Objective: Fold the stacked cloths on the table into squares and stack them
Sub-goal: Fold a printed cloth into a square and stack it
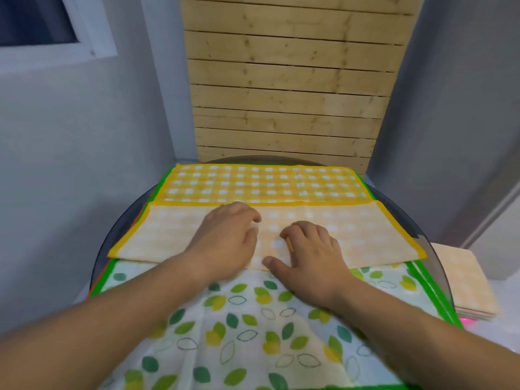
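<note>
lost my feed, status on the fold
Left hand and right hand both on yellow checked cloth. Near half folded over, short of far edge. Leaf-print cloth beneath, nothing blocking.

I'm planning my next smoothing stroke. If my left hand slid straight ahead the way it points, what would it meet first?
Probably the folded flap's yellow hem, just past the left hand; beyond it, the uncovered far half of the yellow checked cloth.

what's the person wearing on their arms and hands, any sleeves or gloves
Nothing visible. The left hand and right hand have no gloves, rings or watch. The left forearm and right forearm are uncovered to the frame's edge; no sleeve shows.
</note>
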